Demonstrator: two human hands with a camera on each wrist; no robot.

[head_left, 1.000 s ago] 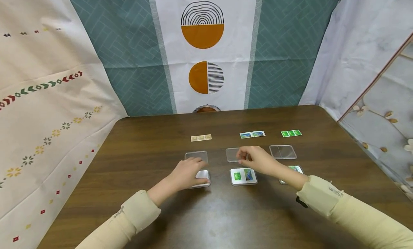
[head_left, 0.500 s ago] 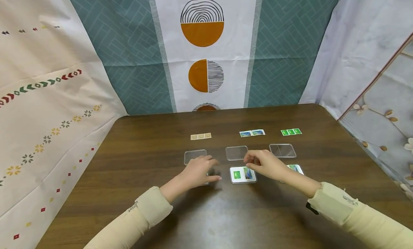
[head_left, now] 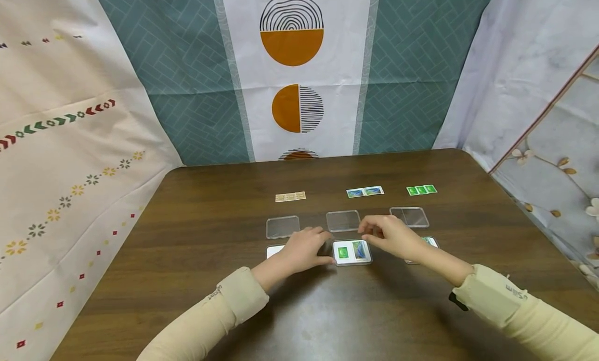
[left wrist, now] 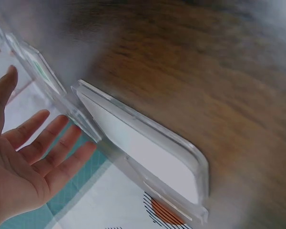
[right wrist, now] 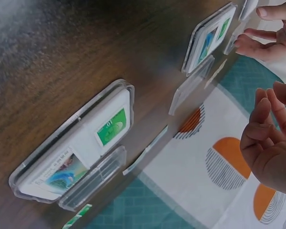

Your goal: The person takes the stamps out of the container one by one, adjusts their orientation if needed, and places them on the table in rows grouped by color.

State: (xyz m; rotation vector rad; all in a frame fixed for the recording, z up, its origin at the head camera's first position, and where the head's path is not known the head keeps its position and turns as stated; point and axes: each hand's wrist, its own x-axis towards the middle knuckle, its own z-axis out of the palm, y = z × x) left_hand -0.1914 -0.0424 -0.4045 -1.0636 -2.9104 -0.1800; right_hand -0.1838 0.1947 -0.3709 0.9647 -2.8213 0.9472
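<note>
A clear-edged white case (head_left: 350,253) with a green stamp and a blue stamp lies between the two hands. My left hand (head_left: 306,249) is just left of it, thumb and fingers spread and relaxed. My right hand (head_left: 388,235) hovers at its right, fingers loosely bent, with nothing visible in them. A plain white case (head_left: 274,250) is partly hidden behind the left hand; the left wrist view shows this white case (left wrist: 138,143) close up. The right-hand case (head_left: 430,242), partly under the right forearm, bears a green and a colourful stamp, seen in the right wrist view.
Behind the cases lie clear plastic lids: a left lid (head_left: 283,227), a middle lid (head_left: 343,221) and a right lid (head_left: 414,217). Farther back are a brown stamp strip (head_left: 290,196), a blue stamp pair (head_left: 365,192) and a green stamp strip (head_left: 421,190) on the wooden table (head_left: 210,210).
My left hand has moved right, from over the plain white case to the left edge of the middle case. My right hand has shifted slightly right, uncovering the middle lid.
</note>
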